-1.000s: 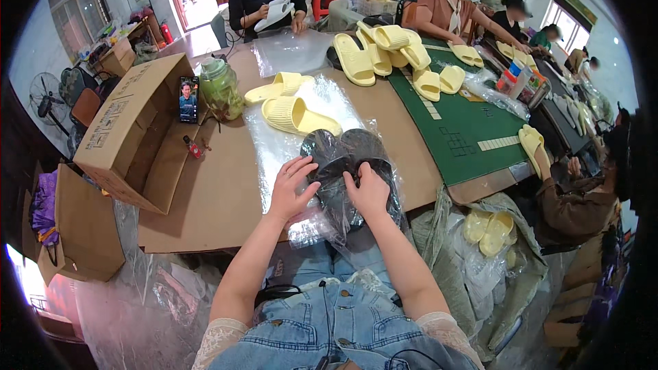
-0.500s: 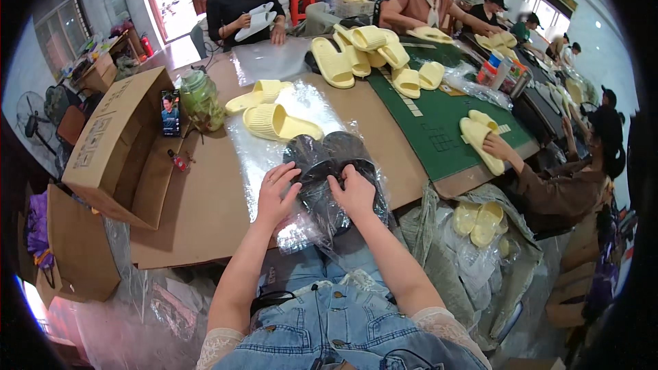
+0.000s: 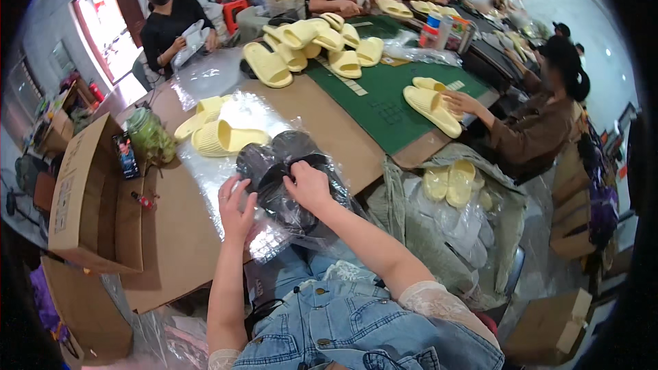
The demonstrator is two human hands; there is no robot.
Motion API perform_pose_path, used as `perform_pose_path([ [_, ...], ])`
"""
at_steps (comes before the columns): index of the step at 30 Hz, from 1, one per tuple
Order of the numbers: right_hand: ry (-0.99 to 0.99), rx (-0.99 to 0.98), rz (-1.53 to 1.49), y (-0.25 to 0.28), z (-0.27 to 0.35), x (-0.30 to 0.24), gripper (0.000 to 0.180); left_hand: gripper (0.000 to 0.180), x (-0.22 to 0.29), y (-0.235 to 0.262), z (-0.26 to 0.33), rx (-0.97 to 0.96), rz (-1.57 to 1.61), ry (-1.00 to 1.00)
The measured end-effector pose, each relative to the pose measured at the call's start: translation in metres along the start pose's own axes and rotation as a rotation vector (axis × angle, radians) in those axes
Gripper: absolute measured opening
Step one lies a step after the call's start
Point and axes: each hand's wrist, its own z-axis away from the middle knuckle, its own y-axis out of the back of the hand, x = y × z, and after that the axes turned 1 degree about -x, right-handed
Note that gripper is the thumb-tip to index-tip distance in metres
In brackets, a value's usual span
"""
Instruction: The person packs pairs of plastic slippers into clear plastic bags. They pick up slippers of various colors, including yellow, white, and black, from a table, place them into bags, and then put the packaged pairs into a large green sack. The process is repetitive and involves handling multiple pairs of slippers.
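Note:
A pair of black slippers (image 3: 293, 145) lies side by side in a clear plastic bag (image 3: 334, 171) at the table's front edge. My right hand (image 3: 310, 186) rests over them with fingers bent and pressed together, pinching at the bag near the slippers' straps. Beside the left slipper is my left hand (image 3: 236, 211), its fingers spread and holding nothing. Just beyond, two yellow slippers (image 3: 229, 139) sit on a stack of shiny clear bags (image 3: 257, 106).
An open cardboard box (image 3: 89, 192) stands at left, a phone (image 3: 126, 155) and green jar (image 3: 149, 136) beside it. Yellow slippers (image 3: 269, 66) are heaped at the back near a green mat (image 3: 384, 106). A co-worker's hand (image 3: 462, 101) touches slippers at right. A sack (image 3: 404, 223) hangs open below.
My left hand has come off the black slippers and opened beside them. My right hand stays on the bagged pair. The whole view has swung, so things appear farther left.

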Motion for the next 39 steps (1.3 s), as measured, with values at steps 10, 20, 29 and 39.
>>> perform_pose_path([
  [10, -0.04, 0.091, 0.078, 0.023, 0.03, -0.006, 0.038, 0.03, -0.011, -0.004, 0.004, -0.033, -0.058, 0.176],
  [20, 0.021, 0.005, 0.066, 0.021, 0.024, 0.008, 0.029, 0.028, -0.011, -0.003, 0.005, -0.037, -0.053, 0.177],
  [29, 0.024, -0.158, 0.082, 0.136, 0.066, 0.055, 0.03, 0.026, -0.015, -0.008, 0.006, -0.029, 0.002, 0.188],
  [39, -0.164, 0.109, 0.758, 0.343, 0.131, 0.139, 0.024, 0.026, -0.017, -0.01, 0.005, -0.083, -0.079, 0.18],
])
